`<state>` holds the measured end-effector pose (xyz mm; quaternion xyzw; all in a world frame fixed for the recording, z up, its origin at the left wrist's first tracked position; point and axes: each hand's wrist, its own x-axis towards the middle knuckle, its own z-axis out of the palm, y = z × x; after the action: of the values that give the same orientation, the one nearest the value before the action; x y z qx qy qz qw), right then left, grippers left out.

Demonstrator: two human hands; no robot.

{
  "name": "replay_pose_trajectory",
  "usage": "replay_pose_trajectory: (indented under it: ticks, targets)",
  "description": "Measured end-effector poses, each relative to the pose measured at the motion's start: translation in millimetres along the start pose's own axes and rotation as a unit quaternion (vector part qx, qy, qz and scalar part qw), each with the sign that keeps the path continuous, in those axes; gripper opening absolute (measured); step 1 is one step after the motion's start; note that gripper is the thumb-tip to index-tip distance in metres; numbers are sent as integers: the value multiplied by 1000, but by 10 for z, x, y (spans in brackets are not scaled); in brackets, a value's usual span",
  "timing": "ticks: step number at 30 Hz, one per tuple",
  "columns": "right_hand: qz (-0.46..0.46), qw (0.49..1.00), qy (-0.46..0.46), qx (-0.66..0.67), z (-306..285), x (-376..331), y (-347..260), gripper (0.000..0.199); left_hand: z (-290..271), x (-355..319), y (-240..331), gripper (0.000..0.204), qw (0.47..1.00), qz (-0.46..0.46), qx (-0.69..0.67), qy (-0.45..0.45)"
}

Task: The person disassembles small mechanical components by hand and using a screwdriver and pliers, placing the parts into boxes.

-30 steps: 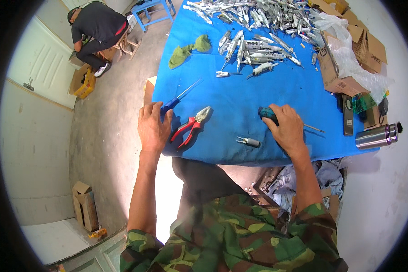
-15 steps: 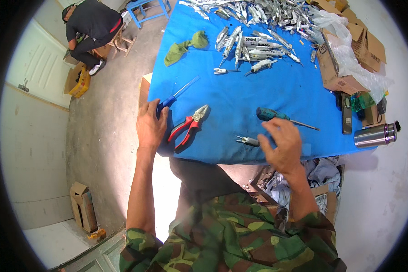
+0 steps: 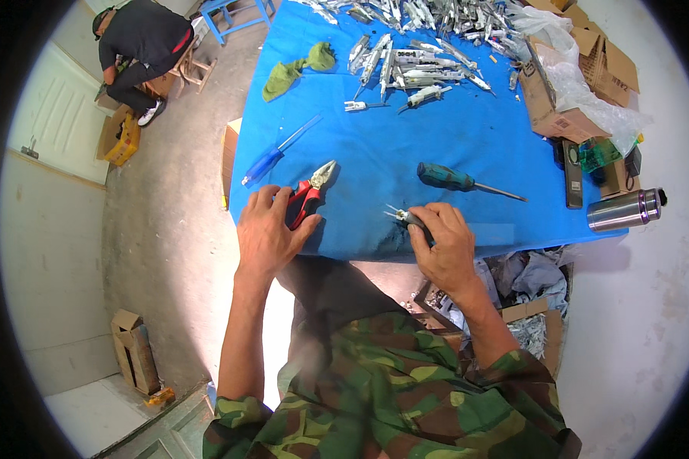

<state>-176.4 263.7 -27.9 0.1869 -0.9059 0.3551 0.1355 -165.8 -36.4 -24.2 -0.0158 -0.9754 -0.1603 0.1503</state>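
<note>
Red-and-black combination pliers lie on the blue cloth in front of me, jaws pointing away. Over the handle ends rests my left hand, open, its thumb apart from the fingers and the handles between them. My right hand is closed around a small grey-and-white pronged part near the table's front edge. Two thin prongs stick out to the left; my fingers cover its rear. Beyond that hand lies a green-handled screwdriver. A blue screwdriver lies beyond my left hand.
Several white-and-grey parts are piled at the far side, near a green cloth. A steel flask, a dark handheld device and a cardboard box line the right edge. Another person sits at far left.
My left hand has let go of the blue screwdriver and moved right to the pliers' handles. My right hand has come down and taken hold of the small pronged part.
</note>
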Motion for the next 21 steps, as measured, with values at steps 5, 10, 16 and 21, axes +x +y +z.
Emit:
replay_pose_trajectory:
  ticks: [5,10,16,21]
  targets:
    - [213,949,-44,231,72,-181,-76,23,-19,-53,51,50,998,-40,12,-35]
    - [208,901,-35,379,148,-338,-246,34,-145,-394,199,42,970,-152,-190,-13]
    - [183,887,-32,422,199,-360,-493,43,-323,-1037,251,54,641,-295,-701,-105]
    - [169,890,-37,422,285,-424,-635,40,-353,-1428,725,48,625,-340,-671,-209]
